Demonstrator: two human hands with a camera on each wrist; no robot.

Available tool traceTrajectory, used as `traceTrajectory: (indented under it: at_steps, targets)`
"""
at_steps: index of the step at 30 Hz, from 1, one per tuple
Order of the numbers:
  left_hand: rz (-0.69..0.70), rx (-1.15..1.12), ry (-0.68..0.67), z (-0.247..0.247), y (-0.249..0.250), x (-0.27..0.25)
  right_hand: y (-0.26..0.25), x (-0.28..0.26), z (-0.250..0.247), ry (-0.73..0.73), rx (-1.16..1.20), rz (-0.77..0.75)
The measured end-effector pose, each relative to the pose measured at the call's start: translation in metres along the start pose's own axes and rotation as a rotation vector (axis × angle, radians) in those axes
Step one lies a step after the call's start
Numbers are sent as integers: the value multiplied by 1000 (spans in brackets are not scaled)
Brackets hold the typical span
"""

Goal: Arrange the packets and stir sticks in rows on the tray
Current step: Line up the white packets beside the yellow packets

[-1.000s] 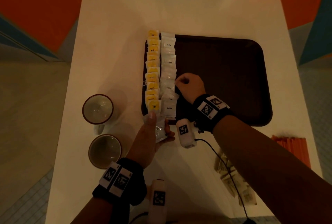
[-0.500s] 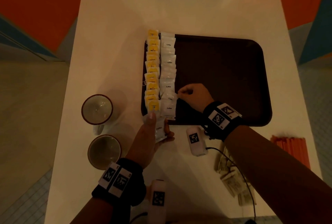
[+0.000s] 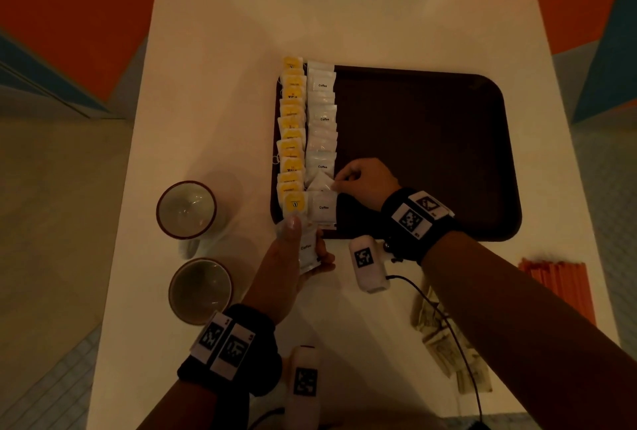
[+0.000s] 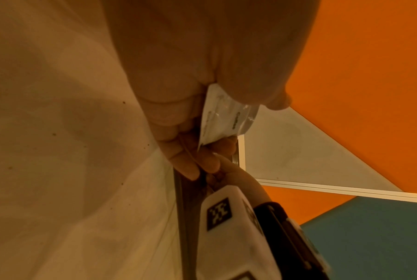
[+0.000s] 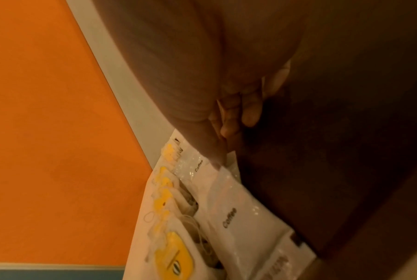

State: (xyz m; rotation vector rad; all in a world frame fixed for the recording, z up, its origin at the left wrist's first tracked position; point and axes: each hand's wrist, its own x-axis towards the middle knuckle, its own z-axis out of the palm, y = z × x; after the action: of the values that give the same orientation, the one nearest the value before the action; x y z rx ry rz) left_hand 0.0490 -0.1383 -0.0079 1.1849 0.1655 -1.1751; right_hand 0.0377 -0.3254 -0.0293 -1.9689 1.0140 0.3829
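The right hand (image 3: 367,183) is over the dark brown plastic tray (image 3: 431,153), near the tray's left edge. Its grip is closed on a corner of one white glossy coffee packet (image 3: 321,182): thumb and fingertips pinch the packet's right side. This packet lies tilted in the white row, second from the tray's near edge, over its neighbours.

The left hand (image 3: 293,266) is at the near left corner of the tray, over the white tabletop (image 3: 224,33). Its grip holds a small stack of white coffee packets (image 3: 307,252), the thumb pressing on top and the fingers curled under. How many packets are in this stack I cannot tell.

On the tray, two rows run along the left edge. The outer one is a row of yellow tea packets (image 3: 292,140), flat paper squares that overlap like tiles. Beside it, touching, is the row of white coffee packets (image 3: 322,126), shiny and a little crumpled, some printed "Coffee". The overlap makes an exact count uncertain.

Two round ceramic cups (image 3: 186,209) with dark rims stand near the left edge of the tabletop. Near the right edge lies a bundle of thin orange stir sticks (image 3: 558,286), and at the near edge a loose pile of pale brown packets (image 3: 444,343).
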Motion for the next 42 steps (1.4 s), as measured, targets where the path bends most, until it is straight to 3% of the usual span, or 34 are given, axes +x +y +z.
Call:
traceTrajectory:
  at_steps: [11, 15, 18, 22, 25, 34, 42]
  targets:
    - [30, 31, -16, 3, 4, -4, -21, 6, -10, 184, -172, -202]
    - [24, 31, -10, 3, 3, -3, -18, 3, -8, 253, -93, -237]
    - [-6, -5, 6, 1, 2, -1, -5, -7, -6, 281, -36, -169]
    - [-15, -17, 15, 1, 1, -1, 9, -28, 8, 182, -198, -44]
    - [-17, -6, 15, 3, 0, -1, 11, -34, 23, 186, -225, -6]
    - [-3, 41, -10, -3, -1, -6, 8, -26, 33, 256, -2, -16]
    - [-87, -44, -31, -3, 2, -7, 6, -26, 29, 276, 73, 2]
